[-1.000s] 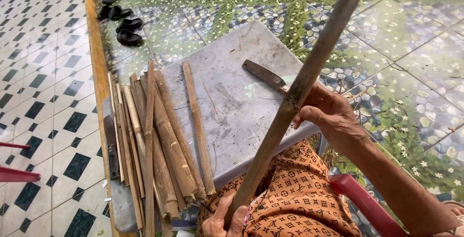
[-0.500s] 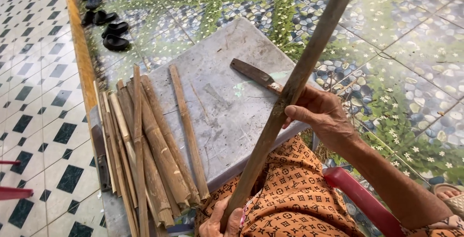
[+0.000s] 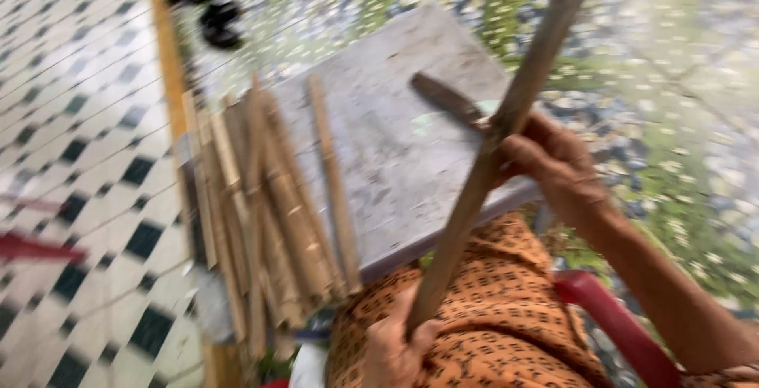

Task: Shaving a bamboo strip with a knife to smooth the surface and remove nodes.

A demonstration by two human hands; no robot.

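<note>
Gray board (image 3: 395,151) lies beyond the grip, bamboo strips (image 3: 269,206) piled left of it. Long stick (image 3: 506,127) slants up, bottom end clamped in left hand (image 3: 395,352). Right hand (image 3: 553,158) wraps knife (image 3: 447,99) against stick.

View swings, picture blurs

My head has turned, so the split strips (image 3: 269,214) and surface (image 3: 395,143) sit further right; my right hand (image 3: 553,162) has slid the knife (image 3: 447,99) slightly along the long stick (image 3: 498,143).
</note>
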